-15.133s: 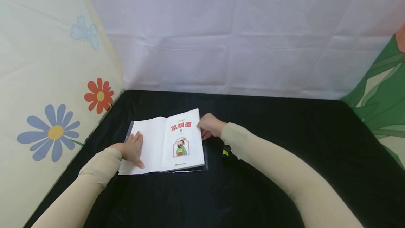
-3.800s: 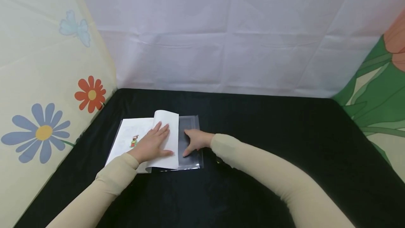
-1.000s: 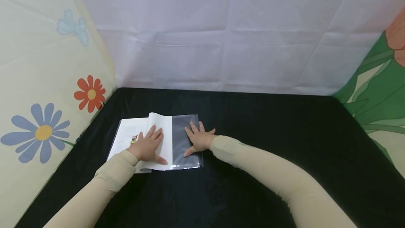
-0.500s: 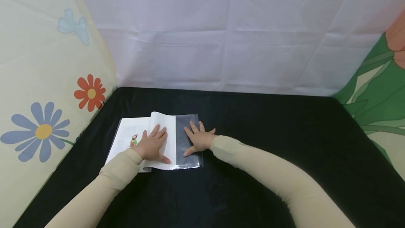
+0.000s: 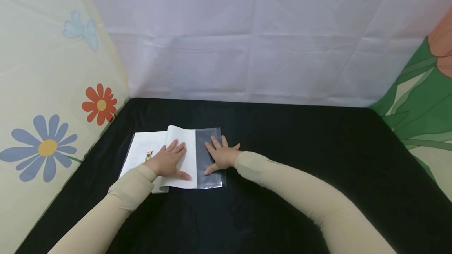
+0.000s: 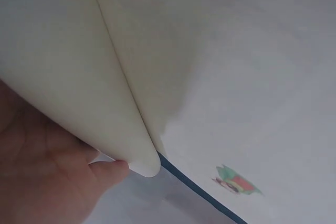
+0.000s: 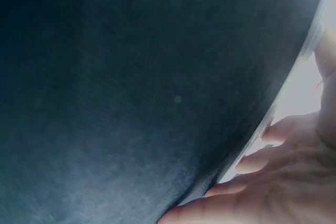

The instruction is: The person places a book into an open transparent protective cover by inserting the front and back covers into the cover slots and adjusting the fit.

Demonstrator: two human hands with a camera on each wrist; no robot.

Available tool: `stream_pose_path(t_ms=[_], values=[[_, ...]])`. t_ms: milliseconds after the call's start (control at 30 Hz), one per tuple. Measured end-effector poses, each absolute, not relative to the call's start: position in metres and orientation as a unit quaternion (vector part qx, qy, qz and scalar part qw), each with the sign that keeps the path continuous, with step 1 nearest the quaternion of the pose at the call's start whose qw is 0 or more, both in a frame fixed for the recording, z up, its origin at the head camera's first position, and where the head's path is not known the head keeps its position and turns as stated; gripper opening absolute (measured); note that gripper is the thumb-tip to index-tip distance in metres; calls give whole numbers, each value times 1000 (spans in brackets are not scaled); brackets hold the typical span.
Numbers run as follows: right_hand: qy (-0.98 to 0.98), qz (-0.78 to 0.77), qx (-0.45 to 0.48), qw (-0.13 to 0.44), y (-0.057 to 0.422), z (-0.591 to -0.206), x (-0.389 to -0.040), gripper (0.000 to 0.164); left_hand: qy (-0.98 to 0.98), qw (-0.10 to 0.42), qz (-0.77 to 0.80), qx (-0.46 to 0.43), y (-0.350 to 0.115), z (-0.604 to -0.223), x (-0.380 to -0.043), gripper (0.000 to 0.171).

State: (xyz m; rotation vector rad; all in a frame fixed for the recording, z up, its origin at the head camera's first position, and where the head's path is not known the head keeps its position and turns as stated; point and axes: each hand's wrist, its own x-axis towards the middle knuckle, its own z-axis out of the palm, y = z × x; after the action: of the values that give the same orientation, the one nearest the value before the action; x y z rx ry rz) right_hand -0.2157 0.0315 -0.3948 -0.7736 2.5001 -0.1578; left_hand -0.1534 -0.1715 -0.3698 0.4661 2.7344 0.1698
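An open book (image 5: pixel 141 148) lies on the black cloth, its left page showing a small printed figure. Beside that page, a white sheet (image 5: pixel 189 148) bows up in a curl along its left side. My left hand (image 5: pixel 167 163) rests on this sheet with fingers spread. From under the sheet's right edge extends a clear plastic book cover (image 5: pixel 202 144). My right hand (image 5: pixel 222 156) lies on the plastic, fingers splayed. In the left wrist view the curled sheet (image 6: pixel 73 72) stands beside my thumb. The right wrist view has my fingers (image 7: pixel 283 182) along the plastic's edge.
Black cloth (image 5: pixel 289 160) covers the table. A white fabric backdrop (image 5: pixel 254 34) rises behind it. Flower-patterned fabric (image 5: pixel 42 69) bounds the left side, and another printed panel (image 5: pixel 423 101) stands at the right.
Earlier the book lay open at its title page, with my right hand at its edge. Later the right hand spread out on the plastic. In the last second the sheet shifted slightly right under my left hand.
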Motion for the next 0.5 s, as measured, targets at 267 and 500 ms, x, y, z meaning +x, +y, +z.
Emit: stream_pose_path(t_ms=[267,500], values=[[922,-60,-284,257,32,-397,-217,102,968,169,68,170,-170,-370,-152,93],[921,-59,-284,259,32,-397,-217,102,969,168,56,170,-167,-371,-153,93]])
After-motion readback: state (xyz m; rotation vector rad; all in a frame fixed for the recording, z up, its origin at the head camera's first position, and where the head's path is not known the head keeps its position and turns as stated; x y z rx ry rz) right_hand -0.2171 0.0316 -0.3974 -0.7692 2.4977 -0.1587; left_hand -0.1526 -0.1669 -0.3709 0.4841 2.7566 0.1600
